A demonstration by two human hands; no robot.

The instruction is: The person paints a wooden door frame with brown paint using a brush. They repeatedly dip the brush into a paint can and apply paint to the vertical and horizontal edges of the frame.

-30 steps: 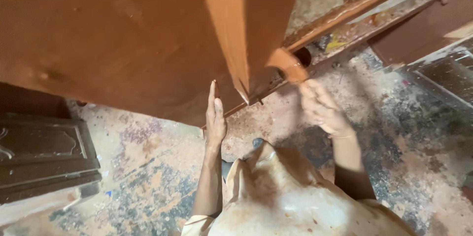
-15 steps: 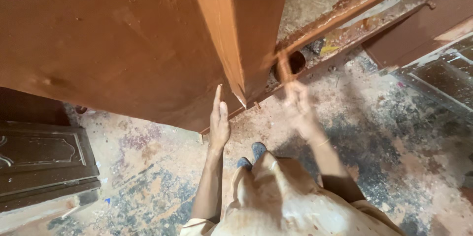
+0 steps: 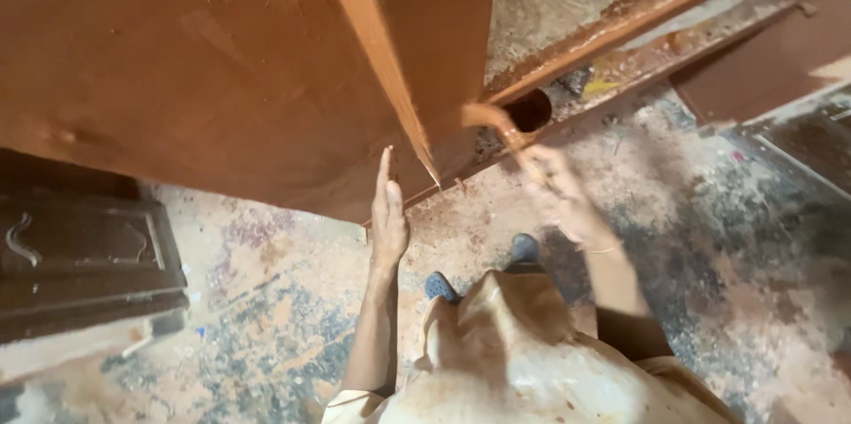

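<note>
Pressing flat against the lower edge of a large reddish-brown board (image 3: 204,61), the left hand (image 3: 388,216) has its fingers straight and together, holding nothing. The right hand (image 3: 560,198), blurred, grips a brush (image 3: 493,120) whose rust-coloured tip sits just beside the board's near corner. The board stands upright over the floor (image 3: 709,238), its face evenly coated, matt and slightly scratched near the top. A dark panelled door (image 3: 80,256) lies to the left.

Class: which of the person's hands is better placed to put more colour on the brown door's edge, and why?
Right. The right hand already grips the brush, its tip beside the door edge; the left hand lies flat against the panel, seemingly steadying it.
</note>
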